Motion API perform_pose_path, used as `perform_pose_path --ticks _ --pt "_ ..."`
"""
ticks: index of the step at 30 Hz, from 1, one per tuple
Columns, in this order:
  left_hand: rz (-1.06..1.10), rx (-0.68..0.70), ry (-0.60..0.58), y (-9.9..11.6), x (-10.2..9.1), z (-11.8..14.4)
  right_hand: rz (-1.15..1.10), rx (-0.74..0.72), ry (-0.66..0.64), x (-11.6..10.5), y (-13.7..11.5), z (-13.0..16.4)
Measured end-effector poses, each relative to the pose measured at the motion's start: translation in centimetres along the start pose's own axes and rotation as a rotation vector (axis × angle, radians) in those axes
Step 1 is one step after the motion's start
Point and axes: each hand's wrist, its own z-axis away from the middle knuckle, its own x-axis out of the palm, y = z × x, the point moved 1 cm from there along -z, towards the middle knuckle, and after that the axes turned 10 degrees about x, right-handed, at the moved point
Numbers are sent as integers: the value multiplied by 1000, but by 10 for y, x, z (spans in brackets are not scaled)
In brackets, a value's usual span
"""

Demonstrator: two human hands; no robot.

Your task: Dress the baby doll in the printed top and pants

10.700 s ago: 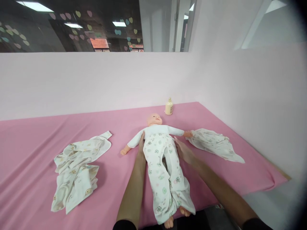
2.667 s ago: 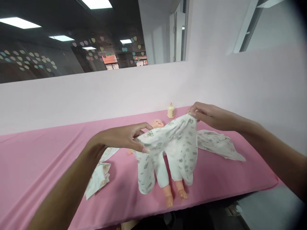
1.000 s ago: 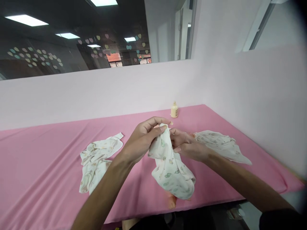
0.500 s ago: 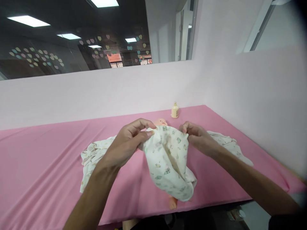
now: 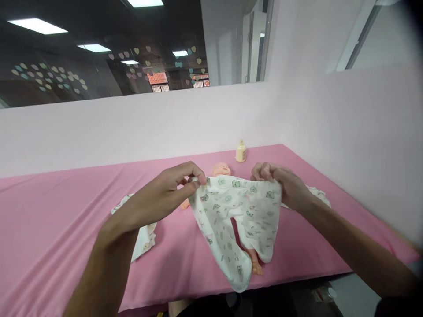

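Note:
White printed baby pants [image 5: 228, 202] hang spread by the waistband between my two hands, both legs dangling. My left hand [image 5: 176, 187] pinches the waistband's left end between thumb and fingers. At the other end my right hand [image 5: 276, 178] is closed on the waistband. Behind the pants a baby doll [image 5: 221, 169] lies on the pink sheet; its head shows above the waistband and one foot below the cloth. The pants hide most of its body.
A pink sheet [image 5: 82, 211] covers the table. White printed garments [image 5: 145, 240] lie at the left, partly behind my arm, and another white cloth [image 5: 319, 193] at the right. A pale yellow bottle [image 5: 241, 152] stands near the wall.
My hands have moved apart, and the bunched pants have opened out so that both legs hang separately. The doll's head and foot show more than before.

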Motion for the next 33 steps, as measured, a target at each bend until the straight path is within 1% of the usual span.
perform_pose_path --ticks 3,6,9,12,13,15,17,19,21,23,24,26,28,31,33 --pt "29 15 -69 -6 5 -1 66 73 -7 -5 15 0" --pt "103 34 -99 -14 9 -2 57 126 15 -12 26 2" --pt "191 54 -63 -19 15 -6 106 128 10 -15 35 10" --pt "273 46 -11 -22 25 -13 299 45 -36 -11 48 27" --pt "296 37 2 -23 28 -14 376 26 -33 -7 54 35" --pt "333 28 21 -23 33 -17 500 44 44 1 65 50" --pt "362 36 37 -23 35 -17 540 136 171 7 71 61" --pt "399 45 64 -23 33 -18 488 248 265 10 66 64" --pt "470 41 119 -21 31 -20 353 301 347 10 49 59" --pt "568 36 186 -17 31 -25 184 264 446 12 25 50" --pt "611 43 220 -13 31 -28 119 230 474 15 13 46" --pt "657 81 280 -1 35 -36 55 149 459 29 -9 40" --pt "661 150 310 15 40 -43 73 39 378 47 -23 37" --pt "634 255 282 41 48 -48 199 -99 256 71 -29 38" --pt "595 307 253 52 51 -46 268 -139 258 75 -28 37"
